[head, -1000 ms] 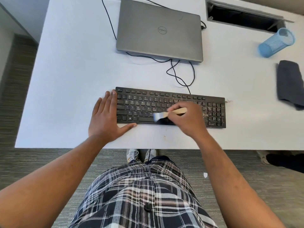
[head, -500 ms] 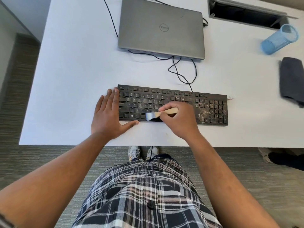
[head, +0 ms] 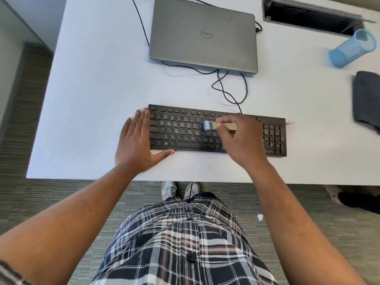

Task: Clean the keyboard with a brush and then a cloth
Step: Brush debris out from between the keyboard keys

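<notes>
Right hand pinching small wood-handled brush w/ blue bristles, bristles on middle keys of flat black keyboard on white table, left hand flat, fingers straight, at keyboard's left end, dark grey cloth far right, well apart.

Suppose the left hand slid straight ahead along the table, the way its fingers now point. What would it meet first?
Probably nothing: the left hand lies flat beside the keyboard, fingers pointing away over bare table. The laptop and its cable seem just to the right of that line.
</notes>
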Tool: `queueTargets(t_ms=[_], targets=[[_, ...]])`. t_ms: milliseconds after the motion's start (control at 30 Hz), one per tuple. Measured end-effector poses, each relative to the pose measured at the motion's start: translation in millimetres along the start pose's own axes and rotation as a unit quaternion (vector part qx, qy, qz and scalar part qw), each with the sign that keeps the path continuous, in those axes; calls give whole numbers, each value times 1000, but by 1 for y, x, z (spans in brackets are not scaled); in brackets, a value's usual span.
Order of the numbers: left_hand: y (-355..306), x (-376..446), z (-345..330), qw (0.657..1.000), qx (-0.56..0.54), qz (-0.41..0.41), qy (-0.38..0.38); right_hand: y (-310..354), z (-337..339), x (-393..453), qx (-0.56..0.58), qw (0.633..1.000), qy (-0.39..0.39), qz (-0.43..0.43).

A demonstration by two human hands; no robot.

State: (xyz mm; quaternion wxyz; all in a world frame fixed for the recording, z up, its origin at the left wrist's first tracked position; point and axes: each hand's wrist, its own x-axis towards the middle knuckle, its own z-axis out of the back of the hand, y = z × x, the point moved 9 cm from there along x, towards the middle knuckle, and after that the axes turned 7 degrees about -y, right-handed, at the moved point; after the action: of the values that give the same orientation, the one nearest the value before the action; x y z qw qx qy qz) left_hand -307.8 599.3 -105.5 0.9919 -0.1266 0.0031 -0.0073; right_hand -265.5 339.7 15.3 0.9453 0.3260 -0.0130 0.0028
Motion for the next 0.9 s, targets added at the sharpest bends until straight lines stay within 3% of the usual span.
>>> queueTargets(t_ms=[100, 267, 433, 633, 767, 900], targets=[[-1, 0, 0, 1000, 0, 1, -2, 5, -19, -12, -3, 999, 36, 8], [0, 0, 0, 1000, -2, 3, -1, -12, -31, -32, -20, 986, 152, -62], [-1, 0, 0, 1000, 5, 4, 4, -7, -7, -13, 36, 996, 48, -65], [0, 0, -1, 1000, 5, 3, 4, -6, -24, -15, 6, 983, 160, -94], [0, 0, -1, 1000, 2, 3, 2, 0, -12, -4, 32, 993, 82, -83], [1, 0, -2, 1000, 0, 4, 3, 8, -33, -11, -8, 981, 177, -80]])
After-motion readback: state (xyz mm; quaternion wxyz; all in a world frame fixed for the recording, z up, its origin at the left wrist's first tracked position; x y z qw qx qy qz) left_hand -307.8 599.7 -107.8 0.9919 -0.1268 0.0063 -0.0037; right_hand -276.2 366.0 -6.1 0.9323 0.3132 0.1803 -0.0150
